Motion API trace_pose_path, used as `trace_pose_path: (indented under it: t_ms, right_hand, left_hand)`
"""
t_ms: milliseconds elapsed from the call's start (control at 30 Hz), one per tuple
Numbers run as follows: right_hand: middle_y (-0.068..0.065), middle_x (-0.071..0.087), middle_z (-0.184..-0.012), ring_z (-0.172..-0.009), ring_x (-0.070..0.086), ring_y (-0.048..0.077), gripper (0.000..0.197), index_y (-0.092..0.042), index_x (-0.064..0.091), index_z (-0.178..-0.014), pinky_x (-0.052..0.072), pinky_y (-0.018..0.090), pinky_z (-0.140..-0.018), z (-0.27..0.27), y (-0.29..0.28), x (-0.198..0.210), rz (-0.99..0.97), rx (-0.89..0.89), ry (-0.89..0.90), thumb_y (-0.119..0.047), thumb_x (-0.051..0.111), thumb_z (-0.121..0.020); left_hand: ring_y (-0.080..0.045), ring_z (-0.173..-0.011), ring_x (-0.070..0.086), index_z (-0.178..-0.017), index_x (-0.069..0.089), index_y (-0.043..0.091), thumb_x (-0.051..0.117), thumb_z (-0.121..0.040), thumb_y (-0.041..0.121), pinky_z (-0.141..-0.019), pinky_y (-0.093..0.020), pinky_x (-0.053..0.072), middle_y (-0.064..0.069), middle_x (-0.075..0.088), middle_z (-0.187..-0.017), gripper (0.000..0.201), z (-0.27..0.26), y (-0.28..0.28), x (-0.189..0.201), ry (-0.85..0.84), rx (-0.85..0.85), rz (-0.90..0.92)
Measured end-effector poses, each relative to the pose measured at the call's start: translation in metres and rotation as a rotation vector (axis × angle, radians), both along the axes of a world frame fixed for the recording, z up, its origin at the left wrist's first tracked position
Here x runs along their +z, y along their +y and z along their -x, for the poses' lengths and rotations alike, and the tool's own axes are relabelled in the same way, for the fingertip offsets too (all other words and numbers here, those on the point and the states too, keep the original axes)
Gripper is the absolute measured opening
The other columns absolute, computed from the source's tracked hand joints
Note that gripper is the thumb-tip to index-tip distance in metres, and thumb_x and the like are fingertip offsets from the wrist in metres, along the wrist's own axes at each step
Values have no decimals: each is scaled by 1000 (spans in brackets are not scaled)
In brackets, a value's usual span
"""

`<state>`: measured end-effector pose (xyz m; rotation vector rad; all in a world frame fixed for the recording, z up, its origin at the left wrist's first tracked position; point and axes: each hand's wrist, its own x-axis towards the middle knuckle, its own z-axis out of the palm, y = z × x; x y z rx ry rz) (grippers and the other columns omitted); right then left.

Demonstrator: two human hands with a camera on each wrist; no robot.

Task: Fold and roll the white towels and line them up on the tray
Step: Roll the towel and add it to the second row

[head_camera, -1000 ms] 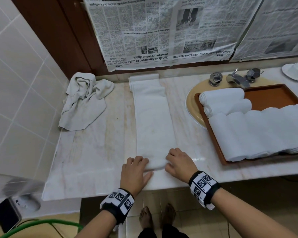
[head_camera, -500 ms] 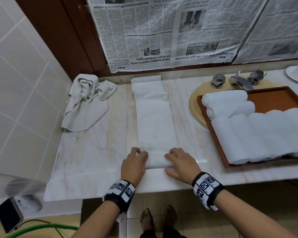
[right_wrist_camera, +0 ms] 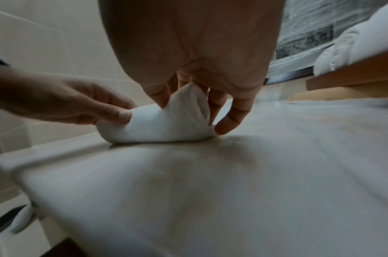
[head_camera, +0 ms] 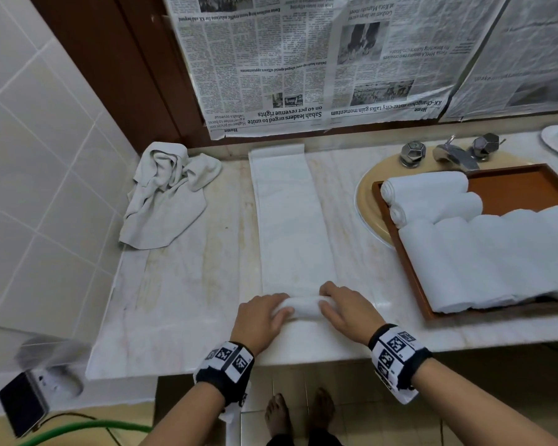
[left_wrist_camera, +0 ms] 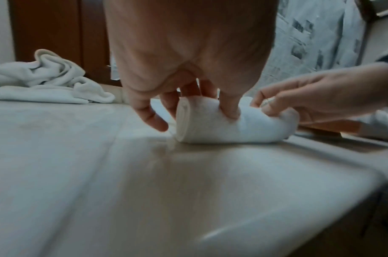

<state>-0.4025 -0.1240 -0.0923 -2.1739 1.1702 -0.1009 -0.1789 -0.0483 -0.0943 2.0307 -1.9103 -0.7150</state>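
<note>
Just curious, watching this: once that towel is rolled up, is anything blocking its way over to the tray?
Nothing visible. Both hands, left hand and right hand, grip the towel on the counter; only bare marble lies between it and the tray. The tray's near row looks full of rolled towels; bare wood shows at the back.

White tiled wall (head_camera: pixel 39 156), marble counter (head_camera: pixel 181 284), newspaper-covered mirror (head_camera: pixel 303 59), tiled floor (head_camera: pixel 303 381).

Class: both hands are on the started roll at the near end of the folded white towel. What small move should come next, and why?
Probably roll it onward, away from the body. The left hand and right hand grip a short roll, while most of the long folded white towel lies flat on the marble counter.
</note>
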Motion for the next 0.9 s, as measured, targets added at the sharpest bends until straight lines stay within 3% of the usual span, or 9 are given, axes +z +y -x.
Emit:
trace_pose_path:
  t_ms: [133, 233, 333, 433, 500, 600, 733, 833, 900]
  right_hand:
    - [-3, 47, -111, -77, 59, 26, 23, -26, 48, -121, 50, 38, -69, -10, 6, 2, 117, -68, 46, -36, 41, -102]
    - [2, 48, -105, -78, 57, 28, 19, -20, 56, -109, 47, 35, -60, -14, 7, 2, 238, -5, 182, -31, 42, -100]
    - [1, 57, -95, -80, 57, 24, 31, -19, 65, -92, 47, 34, -57, -11, 9, 6, 293, 91, 241, -42, 48, -82]
    - [1, 59, -98, -83, 58, 22, 40, -15, 65, -96, 50, 33, -56, -6, 14, 1, 290, 162, 242, -43, 54, -69]
    - [5, 59, -106, -90, 59, 26, 37, -10, 64, -104, 52, 36, -64, -4, 15, 0, 236, 156, 207, -32, 59, -75]
    - [3, 54, -117, -107, 51, 22, 35, -8, 62, -116, 47, 33, -82, -5, 12, 0, 146, 63, 120, -29, 56, -89]
    - [3, 47, -113, -105, 41, 17, 32, -3, 63, -102, 39, 24, -88, -6, 5, 2, 64, 43, 46, -30, 52, -91]
    - [2, 48, -101, -96, 44, 17, 46, -10, 60, -90, 38, 29, -85, -6, -4, 5, -62, 19, 34, -47, 33, -87]
    - [3, 56, -107, -99, 54, 22, 40, -13, 61, -109, 43, 36, -87, -6, -9, 5, -70, 14, 20, -42, 36, -96]
  left_hand:
    - [-16, -101, 62, -123, 57, 28, 49, -101, 42, -80, -27, 41, 7, 67, -111, 27, 6, -1, -1, 130, 113, 24]
    - [-17, -98, 58, -112, 60, 25, 53, -99, 41, -75, -28, 38, 6, 56, -111, 21, 9, -1, -4, 118, 167, 26]
    - [-21, -96, 53, -101, 67, 28, 60, -94, 42, -73, -35, 45, 6, 51, -116, 17, 9, 0, -10, -98, 132, 118]
    - [-24, -89, 55, -98, 70, 29, 58, -93, 40, -66, -35, 46, 6, 57, -103, 17, 10, 4, -15, -106, 87, 223]
    - [-22, -92, 56, -108, 66, 32, 49, -95, 46, -69, -32, 44, 9, 59, -105, 26, 11, 11, -18, -87, 2, 236]
    - [-16, -108, 51, -122, 59, 36, 53, -90, 58, -79, -32, 47, 12, 58, -121, 40, 11, 23, -22, -52, -68, 211]
    - [-17, -106, 55, -122, 62, 37, 53, -85, 59, -80, -34, 47, 14, 61, -115, 44, 12, 23, -21, -69, -47, 168]
    - [-11, -108, 54, -122, 64, 38, 41, -84, 71, -92, -38, 44, 16, 65, -114, 55, 7, 10, -18, 76, 63, 8]
    - [-13, -106, 58, -121, 63, 35, 45, -86, 69, -92, -36, 45, 13, 67, -112, 51, 5, 4, -14, 178, 140, -21]
